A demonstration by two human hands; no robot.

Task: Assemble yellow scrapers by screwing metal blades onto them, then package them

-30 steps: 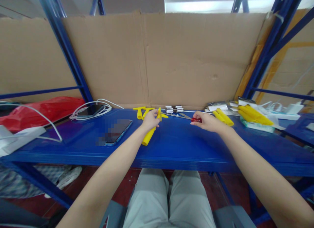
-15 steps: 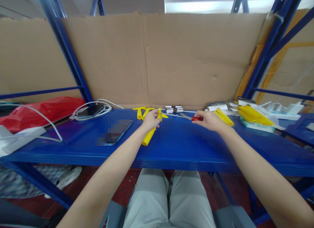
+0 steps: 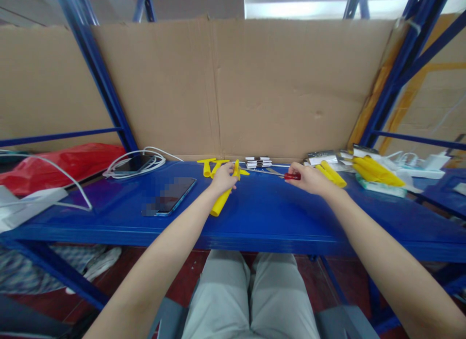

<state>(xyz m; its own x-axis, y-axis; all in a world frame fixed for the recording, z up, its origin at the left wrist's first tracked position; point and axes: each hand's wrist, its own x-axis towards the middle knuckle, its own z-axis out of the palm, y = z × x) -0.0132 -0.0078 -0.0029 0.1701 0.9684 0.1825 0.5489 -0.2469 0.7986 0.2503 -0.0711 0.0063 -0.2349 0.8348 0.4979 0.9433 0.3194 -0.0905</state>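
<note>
My left hand (image 3: 224, 178) is closed around a yellow T-shaped piece (image 3: 220, 205), whose tubular end points toward me and lies low over the table. Its cross part sticks up past my fingers. In my closed right hand (image 3: 309, 177) is a red-handled screwdriver (image 3: 292, 176), its thin metal shaft pointing left toward the yellow piece. Whether the tip touches that piece I cannot tell. Two more yellow T-shaped pieces (image 3: 207, 168) stand just beyond my left hand. Next to my right wrist lie yellow tubes (image 3: 333, 175).
A phone (image 3: 175, 197) lies left on the blue table (image 3: 269, 222). Behind my hands sits a stack of small black-and-white packs (image 3: 258, 162). White cables (image 3: 156, 160) and a red bag (image 3: 73, 164) are at the left; yellow pieces (image 3: 378, 171) lie on packets at the right. Cardboard (image 3: 273, 86) closes the back.
</note>
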